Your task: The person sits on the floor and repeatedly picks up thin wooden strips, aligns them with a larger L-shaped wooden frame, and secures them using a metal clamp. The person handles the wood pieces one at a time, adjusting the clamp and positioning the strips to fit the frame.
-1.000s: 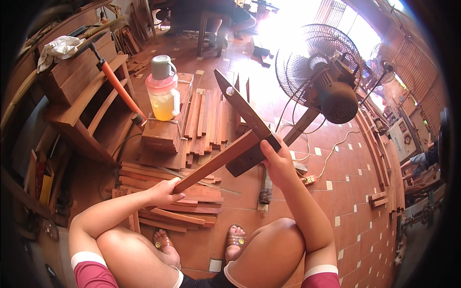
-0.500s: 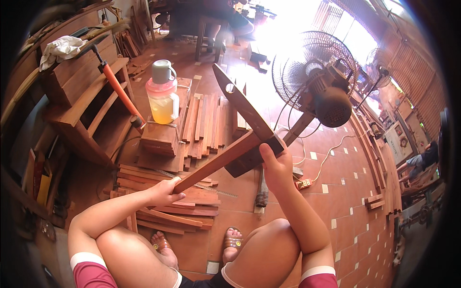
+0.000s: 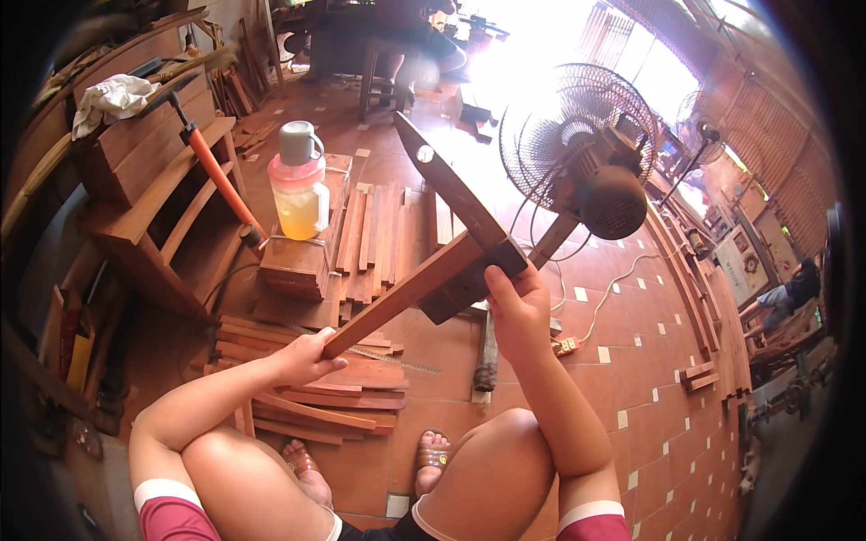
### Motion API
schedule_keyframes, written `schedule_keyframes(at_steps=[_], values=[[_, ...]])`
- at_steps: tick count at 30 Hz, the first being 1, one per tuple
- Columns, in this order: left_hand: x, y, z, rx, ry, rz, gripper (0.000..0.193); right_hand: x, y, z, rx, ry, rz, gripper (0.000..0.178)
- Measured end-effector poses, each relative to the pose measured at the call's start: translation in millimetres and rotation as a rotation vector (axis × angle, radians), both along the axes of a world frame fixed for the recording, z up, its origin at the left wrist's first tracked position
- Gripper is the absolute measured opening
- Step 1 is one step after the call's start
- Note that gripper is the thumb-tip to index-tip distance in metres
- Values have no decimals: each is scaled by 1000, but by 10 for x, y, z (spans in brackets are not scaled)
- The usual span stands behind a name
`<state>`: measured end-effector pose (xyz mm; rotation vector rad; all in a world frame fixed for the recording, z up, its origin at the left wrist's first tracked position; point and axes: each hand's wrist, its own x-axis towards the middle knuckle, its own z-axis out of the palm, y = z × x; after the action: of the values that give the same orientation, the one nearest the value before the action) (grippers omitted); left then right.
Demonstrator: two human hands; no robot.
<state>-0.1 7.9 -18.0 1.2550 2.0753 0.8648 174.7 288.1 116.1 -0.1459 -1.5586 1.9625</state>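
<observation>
My left hand (image 3: 305, 361) is closed around the near end of a reddish-brown wooden strip (image 3: 397, 298), which slants up and to the right in front of me. My right hand (image 3: 521, 307) grips a dark wooden try square (image 3: 456, 200) by its thick stock, thumb on the upper face. The square's long blade points up and away to the left, with a round hole near its pointed tip. The strip's far end lies against the square where blade and stock meet. My right palm and some fingers are hidden behind the stock.
Stacked wooden strips (image 3: 361, 397) lie on the tiled floor, with a metal ruler (image 3: 406, 365) among them. A jug of yellow drink (image 3: 298, 203) stands on a wooden block. A fan (image 3: 595, 153) stands ahead right, near a power strip (image 3: 566, 346). An orange-handled tool (image 3: 216, 176) leans left.
The view has shifted slightly, so the surroundings sit a little farther left. Both hands keep the same hold, with the strip and try square still together at nearly the same angle.
</observation>
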Motion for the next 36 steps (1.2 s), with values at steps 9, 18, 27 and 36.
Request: schedule_keyframes(at_steps=[9,18,27,36], values=[[2,48,99,91,-42,-38,43,8,-141,192,24,52,-75,23],[99,-48,283,11,-51,-45,39,-40,-212,368,-104,16,8,30],[104,-90,214,-31,39,-39,37,65,102,49,-115,96,119,26],[119,13,58,-59,-13,-61,32,79,236,-43,-137,53,130,36]])
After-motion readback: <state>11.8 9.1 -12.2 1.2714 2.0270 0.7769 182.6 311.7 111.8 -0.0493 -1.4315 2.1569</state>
